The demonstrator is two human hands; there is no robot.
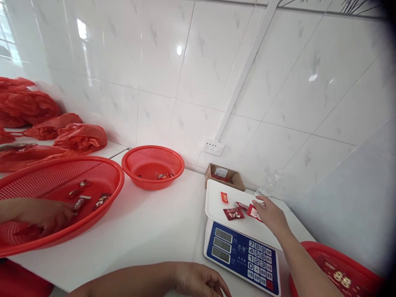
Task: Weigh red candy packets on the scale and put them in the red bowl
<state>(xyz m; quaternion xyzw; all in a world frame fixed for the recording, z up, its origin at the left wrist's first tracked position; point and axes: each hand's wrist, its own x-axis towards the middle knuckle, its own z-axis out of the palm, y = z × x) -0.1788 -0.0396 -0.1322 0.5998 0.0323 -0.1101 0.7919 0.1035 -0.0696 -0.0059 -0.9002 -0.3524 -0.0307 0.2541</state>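
A small red packet with a pale picture (254,212) is pinched in the fingers of my right hand (270,212), over the white pan (216,206) of a digital scale. On the pan beside it lie a dark red candy packet (233,213), another wrapped piece (241,205) and a small orange-red packet (224,197). The scale's blue keypad panel (241,258) faces me. My left hand (198,278) hangs in front of the scale at the bottom edge, its fingers loosely bent and apart. Nothing shows in it, though its fingertips are partly cut off.
At left, another person's hand (54,216) reaches into a large red basket (116,173) with several wrapped candies. A smaller red basket (153,150) holds a few more. Behind the scale stand a cardboard box (235,179) and clear plastic (269,185). Red bags (82,138) lie far left; another red basket (306,251) sits right.
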